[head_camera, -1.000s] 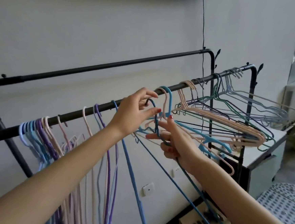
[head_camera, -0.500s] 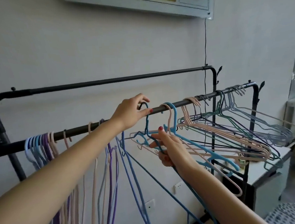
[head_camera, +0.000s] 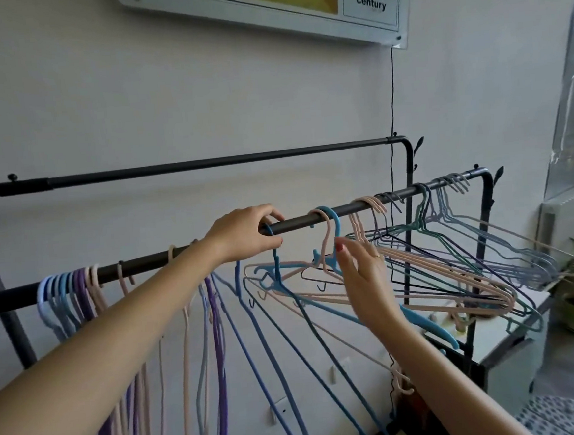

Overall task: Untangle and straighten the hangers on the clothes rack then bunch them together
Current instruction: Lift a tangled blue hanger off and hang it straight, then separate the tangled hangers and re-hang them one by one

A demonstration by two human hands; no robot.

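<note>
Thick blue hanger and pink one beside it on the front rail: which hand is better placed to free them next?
Probably the right hand: open, fingertips at the necks of the thick blue hanger and pink hanger. The left hand is occupied, its grip on a dark blue hanger hook at the front rail.

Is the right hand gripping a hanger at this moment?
No, the right hand is open, its fingers straight beside the blue hanger, curled round nothing.
</note>
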